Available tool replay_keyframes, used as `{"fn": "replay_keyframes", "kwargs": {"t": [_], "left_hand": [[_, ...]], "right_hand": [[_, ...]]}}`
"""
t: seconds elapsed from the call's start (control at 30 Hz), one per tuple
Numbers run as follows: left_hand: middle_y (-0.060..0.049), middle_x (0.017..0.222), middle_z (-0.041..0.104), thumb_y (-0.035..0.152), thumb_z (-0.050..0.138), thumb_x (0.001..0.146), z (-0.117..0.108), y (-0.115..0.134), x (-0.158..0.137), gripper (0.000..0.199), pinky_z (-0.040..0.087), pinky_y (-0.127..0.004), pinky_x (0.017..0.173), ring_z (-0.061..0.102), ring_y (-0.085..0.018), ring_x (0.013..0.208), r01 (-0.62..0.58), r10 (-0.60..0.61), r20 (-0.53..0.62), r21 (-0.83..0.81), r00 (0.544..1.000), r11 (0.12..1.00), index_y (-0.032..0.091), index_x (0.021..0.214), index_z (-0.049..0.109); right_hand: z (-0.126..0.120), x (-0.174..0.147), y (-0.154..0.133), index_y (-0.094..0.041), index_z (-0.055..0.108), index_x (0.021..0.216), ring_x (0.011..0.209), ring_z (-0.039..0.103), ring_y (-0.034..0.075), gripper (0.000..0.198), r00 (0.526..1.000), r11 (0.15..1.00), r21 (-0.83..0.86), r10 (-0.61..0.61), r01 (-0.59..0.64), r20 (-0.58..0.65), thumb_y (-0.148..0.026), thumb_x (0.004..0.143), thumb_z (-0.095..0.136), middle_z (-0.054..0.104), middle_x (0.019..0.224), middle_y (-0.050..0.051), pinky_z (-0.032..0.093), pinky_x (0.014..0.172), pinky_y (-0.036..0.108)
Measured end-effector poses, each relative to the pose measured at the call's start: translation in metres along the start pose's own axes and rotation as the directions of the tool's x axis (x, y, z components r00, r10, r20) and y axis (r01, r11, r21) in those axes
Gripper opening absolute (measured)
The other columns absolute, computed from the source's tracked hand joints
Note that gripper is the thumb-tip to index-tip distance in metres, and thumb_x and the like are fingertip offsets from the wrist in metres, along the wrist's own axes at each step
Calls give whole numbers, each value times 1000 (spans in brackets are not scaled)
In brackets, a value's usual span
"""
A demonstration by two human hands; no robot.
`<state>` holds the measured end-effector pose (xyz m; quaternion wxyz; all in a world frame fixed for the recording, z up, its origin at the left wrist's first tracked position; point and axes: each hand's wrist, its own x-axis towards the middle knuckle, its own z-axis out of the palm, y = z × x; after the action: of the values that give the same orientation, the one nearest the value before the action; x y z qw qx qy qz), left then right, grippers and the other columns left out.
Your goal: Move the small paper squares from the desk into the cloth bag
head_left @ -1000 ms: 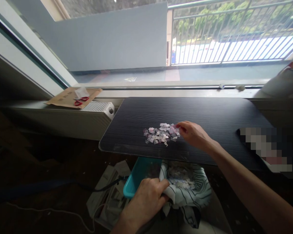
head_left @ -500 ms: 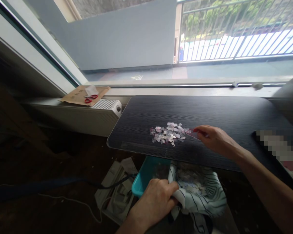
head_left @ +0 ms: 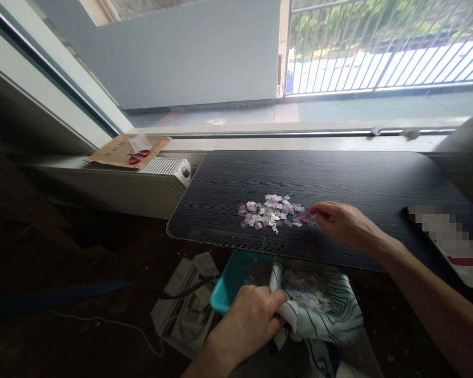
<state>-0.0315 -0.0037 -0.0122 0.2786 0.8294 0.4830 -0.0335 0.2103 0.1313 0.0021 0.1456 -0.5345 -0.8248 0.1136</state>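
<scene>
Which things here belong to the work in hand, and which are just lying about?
In use:
striped cloth, gripped by the left hand
clear pinkish object, in the right hand
scraps on the dark table

Apparently lying about:
red-handled scissors
brown envelope

Viewed singly from the wearer's head, facing forward and down at close range across the table [head_left: 339, 176] toward the windowsill [head_left: 268, 143] and more distant railing [head_left: 383, 71], with left hand [head_left: 254, 313] and right hand [head_left: 339, 218] included in the foreground.
</scene>
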Motion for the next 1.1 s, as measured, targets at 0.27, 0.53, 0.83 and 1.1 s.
{"fn": "replay_keyframes", "kwargs": {"t": [0.27,0.53,0.83,1.1], "left_hand": [[-1,77,65,26,60,87,-4,3,1,5,42,-25,63,63,-20,73,-3,3,21,4,1000,1000,21,86,62],[-1,77,66,27,59,88,-3,5,1,7,43,-25,63,64,-20,74,-6,6,31,14,999,1000,21,87,63],[0,75,65,28,60,87,1,5,-3,7,42,-25,62,64,-20,71,-27,28,-20,41,999,999,22,87,63],[0,75,66,28,61,87,1,5,-2,7,42,-25,61,64,-20,71,-25,27,-24,54,999,998,21,87,63]], "right_hand": [[0,-1,3,-23,71,93,69,63,14,28,999,998,58,-25,23,45,-22,84,44,72,87,1,44,62,24],[-1,-1,-3,-23,71,94,70,62,15,28,998,997,51,-52,51,34,-23,86,44,72,89,2,43,63,24],[-10,0,-11,-19,71,100,78,63,18,31,996,1000,9,-2,1,92,-21,89,41,72,96,8,41,68,27],[-11,-16,-11,-25,70,98,77,64,19,30,991,991,-128,-26,43,133,-24,87,42,71,93,3,40,63,28]]}}
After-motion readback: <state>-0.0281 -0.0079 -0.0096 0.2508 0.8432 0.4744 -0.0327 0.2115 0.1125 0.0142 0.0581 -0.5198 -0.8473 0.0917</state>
